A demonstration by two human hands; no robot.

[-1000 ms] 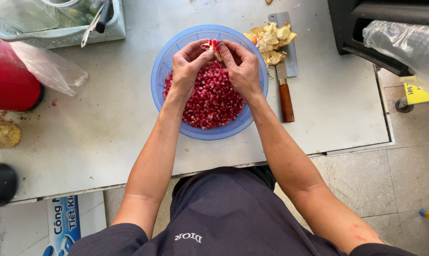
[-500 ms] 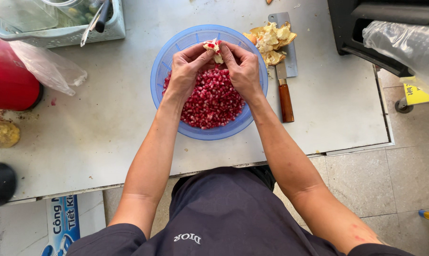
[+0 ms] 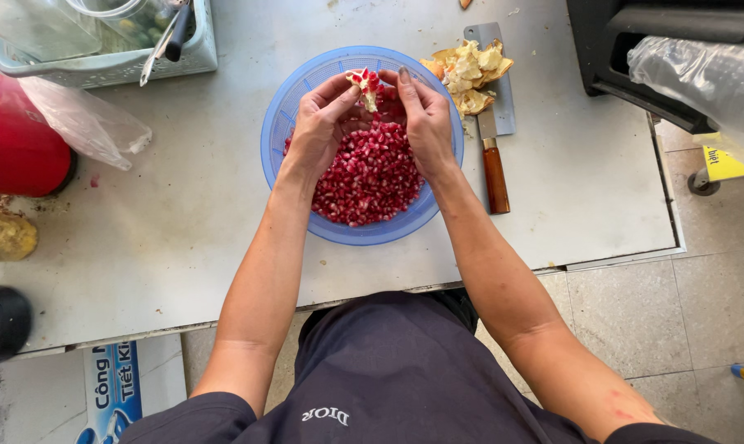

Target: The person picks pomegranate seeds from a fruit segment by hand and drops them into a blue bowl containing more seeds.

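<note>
Both hands had lifted the fruit piece [image 3: 363,85] a little higher over the far rim of the bowl [image 3: 277,131] than a second before; nothing else on the table [image 3: 183,205] had shifted. The left hand [image 3: 318,127] pinched the pale, seed-studded piece between thumb and fingertips, fingers closed on its near side. The right hand [image 3: 425,123] lay against it from the other side, its fingers together and curled toward the piece, thumb hidden behind the seeds; whether it actually gripped could not be told. Directly below the fingers the loose red seeds [image 3: 368,177] filled the bowl's middle. Just right of the right hand's fingers, peel scraps [image 3: 471,70] sat heaped on a cleaver [image 3: 494,140], its wooden handle pointing toward the person.

The step in hand appeared to be picking seeds off the membrane. The next move would likely call for thumb pressure rolling the remaining seeds loose while keeping the piece over the bowl so they dropped in.
</note>
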